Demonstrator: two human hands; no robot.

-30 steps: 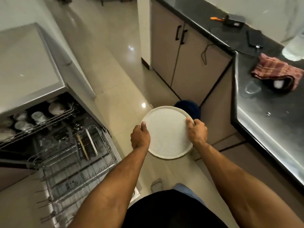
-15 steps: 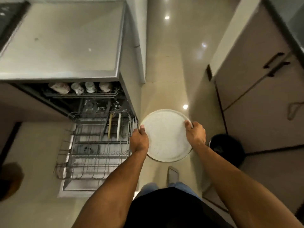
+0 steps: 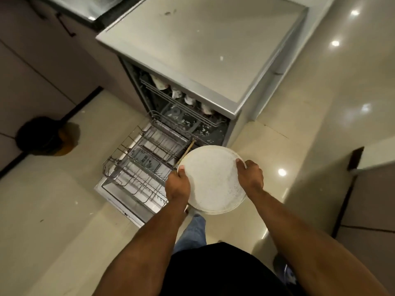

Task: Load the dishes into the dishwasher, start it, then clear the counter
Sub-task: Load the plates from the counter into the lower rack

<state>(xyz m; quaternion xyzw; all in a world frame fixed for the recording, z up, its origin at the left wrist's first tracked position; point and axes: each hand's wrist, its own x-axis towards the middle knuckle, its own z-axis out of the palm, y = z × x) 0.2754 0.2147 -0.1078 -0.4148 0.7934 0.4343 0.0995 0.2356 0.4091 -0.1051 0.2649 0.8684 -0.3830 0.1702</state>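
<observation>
Above the pulled-out lower rack [image 3: 147,165] of the open dishwasher [image 3: 205,60], a person holds a large round white plate [image 3: 213,180] nearly flat, its face turned up toward the camera. Left hand [image 3: 178,185] grips the plate's left rim, thumb on top and fingers curled beneath; right hand [image 3: 250,175] grips the right rim the same way. The plate hangs over the rack's near right corner and hides part of it. Just beside the plate's far left edge, a thin brownish dish [image 3: 185,153] stands on edge in the rack's tines. Deeper inside the machine, the upper rack [image 3: 181,101] carries a row of pale cups [image 3: 189,99] set along its front. The dishwasher door [image 3: 119,199] lies folded down on the glossy tiled floor [image 3: 53,199] under the lower rack. Off to the left, near the base of the cabinets [image 3: 32,77], sits a dark round bin [image 3: 40,135]. At the top left corner a strip of dark countertop [image 3: 94,16] shows.
</observation>
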